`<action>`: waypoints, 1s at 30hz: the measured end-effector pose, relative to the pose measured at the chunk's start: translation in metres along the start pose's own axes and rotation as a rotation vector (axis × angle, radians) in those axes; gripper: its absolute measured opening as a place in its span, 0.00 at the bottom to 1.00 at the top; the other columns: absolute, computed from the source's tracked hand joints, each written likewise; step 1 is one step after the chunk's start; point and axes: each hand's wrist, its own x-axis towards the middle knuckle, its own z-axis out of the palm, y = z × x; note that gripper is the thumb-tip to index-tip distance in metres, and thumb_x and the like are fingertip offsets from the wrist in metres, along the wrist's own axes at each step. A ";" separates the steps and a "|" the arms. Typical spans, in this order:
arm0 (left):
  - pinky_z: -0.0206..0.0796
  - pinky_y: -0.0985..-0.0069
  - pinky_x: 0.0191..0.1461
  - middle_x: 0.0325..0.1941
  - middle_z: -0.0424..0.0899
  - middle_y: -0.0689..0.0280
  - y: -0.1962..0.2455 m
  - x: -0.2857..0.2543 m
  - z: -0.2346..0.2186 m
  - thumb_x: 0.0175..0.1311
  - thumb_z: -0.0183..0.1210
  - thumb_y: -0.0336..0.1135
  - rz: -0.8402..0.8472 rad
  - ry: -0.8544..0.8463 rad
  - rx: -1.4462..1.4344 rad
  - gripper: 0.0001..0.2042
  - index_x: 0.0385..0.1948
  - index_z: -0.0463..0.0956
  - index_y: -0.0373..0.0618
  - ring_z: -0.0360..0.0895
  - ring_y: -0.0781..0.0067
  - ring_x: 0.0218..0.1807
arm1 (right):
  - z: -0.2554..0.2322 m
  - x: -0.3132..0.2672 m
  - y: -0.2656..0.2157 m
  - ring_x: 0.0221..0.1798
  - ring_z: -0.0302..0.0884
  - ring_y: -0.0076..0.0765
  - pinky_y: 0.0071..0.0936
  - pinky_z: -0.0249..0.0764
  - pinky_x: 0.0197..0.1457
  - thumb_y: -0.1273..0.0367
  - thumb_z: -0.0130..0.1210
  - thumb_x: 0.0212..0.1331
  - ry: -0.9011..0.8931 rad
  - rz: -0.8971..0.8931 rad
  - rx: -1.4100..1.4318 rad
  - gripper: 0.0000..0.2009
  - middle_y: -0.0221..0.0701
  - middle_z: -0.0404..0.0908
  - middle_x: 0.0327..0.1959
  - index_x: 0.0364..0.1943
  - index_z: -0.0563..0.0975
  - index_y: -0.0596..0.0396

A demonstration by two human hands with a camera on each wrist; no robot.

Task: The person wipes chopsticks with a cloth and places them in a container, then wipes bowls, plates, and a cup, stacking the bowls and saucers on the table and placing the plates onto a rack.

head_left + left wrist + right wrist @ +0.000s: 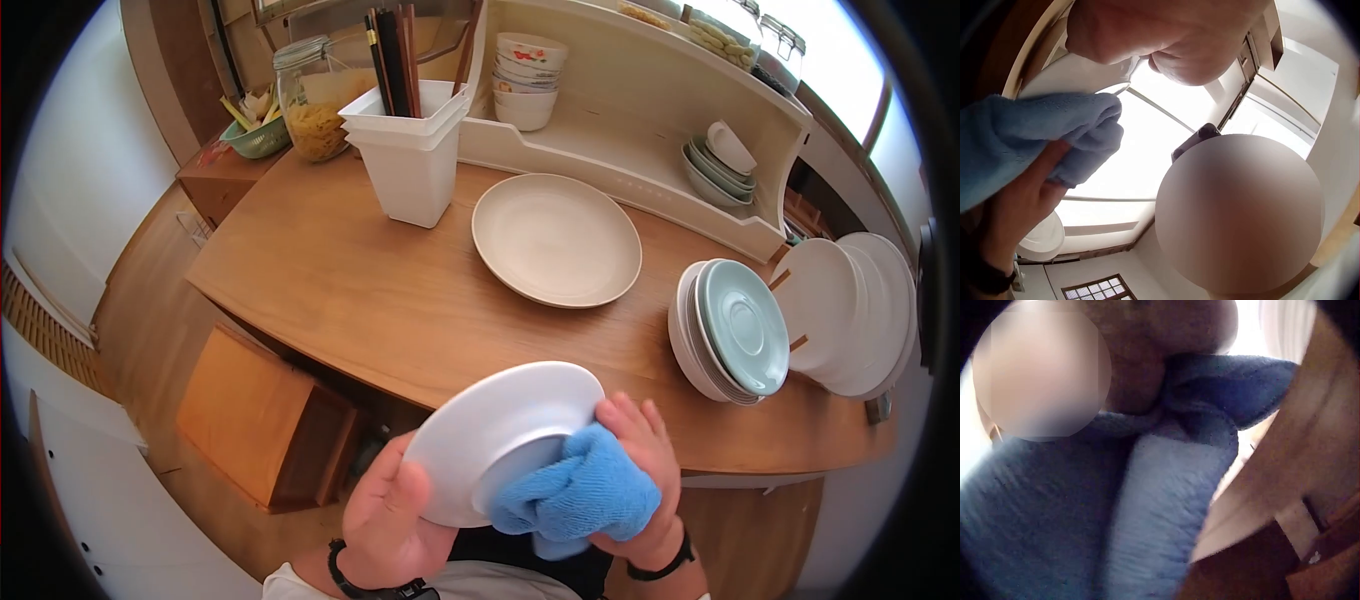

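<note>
Our left hand [392,512] grips the white plate [455,440] by its rim; our right hand [652,470] holds a bunched blue cloth [590,485] against its underside. Plate's round, plain, foot ring showing, tilted above the bench's [330,290] near edge. Beyond, we see a cream plate [556,240] lying flat.

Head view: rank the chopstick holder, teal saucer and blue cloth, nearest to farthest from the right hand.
1. Blue cloth: held in the right hand.
2. Teal saucer: right side of the table.
3. Chopstick holder: farther back, toward the left.
</note>
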 end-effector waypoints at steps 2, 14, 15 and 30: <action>0.62 0.59 0.65 0.60 0.71 0.49 0.003 0.005 -0.001 0.72 0.45 0.44 -0.011 0.019 -0.058 0.25 0.61 0.60 0.30 0.71 0.56 0.61 | 0.013 -0.018 -0.003 0.58 0.75 0.49 0.39 0.64 0.66 0.65 0.61 0.54 0.004 0.138 0.302 0.18 0.48 0.74 0.56 0.46 0.75 0.60; 0.60 0.52 0.65 0.64 0.69 0.52 -0.029 -0.001 -0.024 0.69 0.39 0.61 0.004 0.049 -0.042 0.34 0.64 0.60 0.38 0.68 0.51 0.63 | 0.010 -0.060 0.005 0.53 0.76 0.36 0.34 0.73 0.57 0.69 0.69 0.48 0.074 0.606 1.176 0.33 0.38 0.74 0.54 0.59 0.66 0.57; 0.61 0.50 0.64 0.65 0.69 0.53 -0.029 0.000 -0.024 0.67 0.35 0.67 -0.019 0.120 -0.149 0.37 0.65 0.59 0.43 0.69 0.52 0.62 | 0.008 -0.060 0.009 0.54 0.76 0.36 0.34 0.73 0.57 0.69 0.70 0.47 -0.072 0.444 0.957 0.33 0.40 0.74 0.54 0.59 0.66 0.57; 0.70 0.62 0.58 0.55 0.77 0.48 -0.002 -0.003 0.020 0.63 0.43 0.64 -0.578 0.017 0.215 0.40 0.58 0.66 0.28 0.77 0.54 0.53 | -0.033 -0.047 -0.013 0.38 0.79 0.39 0.29 0.75 0.36 0.69 0.57 0.56 0.431 -0.524 0.237 0.09 0.37 0.80 0.41 0.42 0.75 0.47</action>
